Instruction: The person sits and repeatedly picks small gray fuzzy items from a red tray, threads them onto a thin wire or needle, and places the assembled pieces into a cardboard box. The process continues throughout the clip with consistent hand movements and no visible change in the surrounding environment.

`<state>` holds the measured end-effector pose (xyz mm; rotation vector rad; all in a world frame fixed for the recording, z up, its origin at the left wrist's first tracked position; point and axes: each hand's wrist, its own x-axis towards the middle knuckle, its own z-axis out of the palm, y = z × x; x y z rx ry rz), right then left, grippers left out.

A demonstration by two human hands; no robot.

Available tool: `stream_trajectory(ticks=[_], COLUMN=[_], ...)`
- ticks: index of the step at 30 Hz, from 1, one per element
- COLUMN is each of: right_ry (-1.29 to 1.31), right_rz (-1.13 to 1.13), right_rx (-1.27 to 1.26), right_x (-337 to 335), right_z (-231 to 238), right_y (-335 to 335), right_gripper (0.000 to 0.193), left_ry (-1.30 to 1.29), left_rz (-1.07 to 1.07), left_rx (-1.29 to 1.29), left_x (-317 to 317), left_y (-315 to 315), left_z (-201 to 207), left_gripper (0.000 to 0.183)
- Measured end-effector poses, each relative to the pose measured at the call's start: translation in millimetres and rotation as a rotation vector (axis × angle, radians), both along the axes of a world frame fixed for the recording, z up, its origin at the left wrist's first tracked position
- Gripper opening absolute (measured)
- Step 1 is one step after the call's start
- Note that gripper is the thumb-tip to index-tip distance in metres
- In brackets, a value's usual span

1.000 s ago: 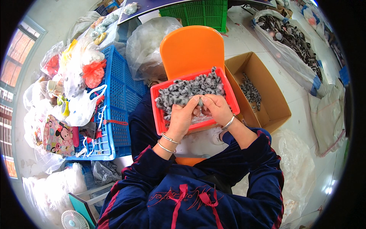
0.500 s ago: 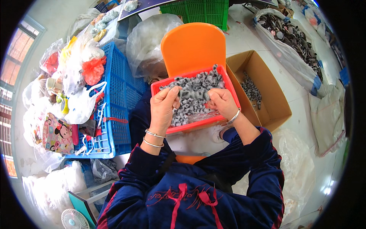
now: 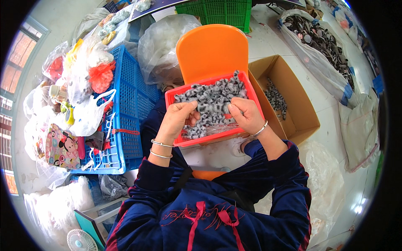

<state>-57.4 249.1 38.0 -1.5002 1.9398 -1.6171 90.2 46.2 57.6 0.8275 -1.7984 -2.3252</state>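
A red bin [image 3: 211, 138] sits on the seat of an orange chair in front of me, full of small fuzzy grey-and-black pieces [image 3: 226, 85]. Along its near side lies a bundle of thin pale strands [image 3: 215, 127]. Over the bin my left hand [image 3: 178, 117] is closed in a pinch, and my right hand [image 3: 248, 113] pinches opposite it. Between the fingertips stretches a fuzzy grey-and-black strip [image 3: 212, 108], hard to separate from the pile behind it.
To the right stands an open cardboard box [image 3: 299, 113] with similar fuzzy pieces inside. A blue crate [image 3: 130, 146] heaped with plastic bags is at my left. Behind the chair are a clear bag of white stuffing [image 3: 161, 50] and a green crate [image 3: 215, 16].
My left hand has shifted slightly left and down. My right hand has turned a little and stays close to its place. Both still pinch over the bin.
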Motion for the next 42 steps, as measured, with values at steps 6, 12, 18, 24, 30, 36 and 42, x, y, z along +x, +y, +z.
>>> stream_trajectory(ticks=[6,12,18,24,30,36,42], right_ry=[-0.252,-0.641,-0.831,-1.078,-0.971,-0.731,-0.597], right_rz=[0.047,0.132,0.138,0.152,0.128,0.133,0.176], right_rx=[0.031,0.080,0.094,0.040,0.032,0.051,0.112], right_x=[0.6,0.2,0.5,-4.6,-2.0,2.7,-3.5], right_z=[-0.7,-5.8,-2.5,-9.5,-7.6,-0.4,5.8], right_y=[-0.9,-0.2,-1.4,1.1,0.9,1.3,7.5], right_gripper=[0.032,0.035,0.036,0.040,0.042,0.038,0.032], left_ry=[0.045,0.190,0.268,0.278,0.324,0.230,0.265], left_rz=[-0.021,-0.047,0.012,-0.113,-0.067,0.083,0.092], left_rx=[-0.121,-0.285,-0.275,-0.386,-0.499,-0.293,-0.179], left_x=[4.2,9.5,8.8,11.9,10.9,7.2,5.1], left_y=[-0.2,-0.6,6.0,7.9,8.3,11.7,11.3], left_z=[0.6,1.3,5.3,17.5,7.4,-7.4,-10.7], left_gripper=[0.029,0.027,0.012,0.010,0.020,0.028,0.028])
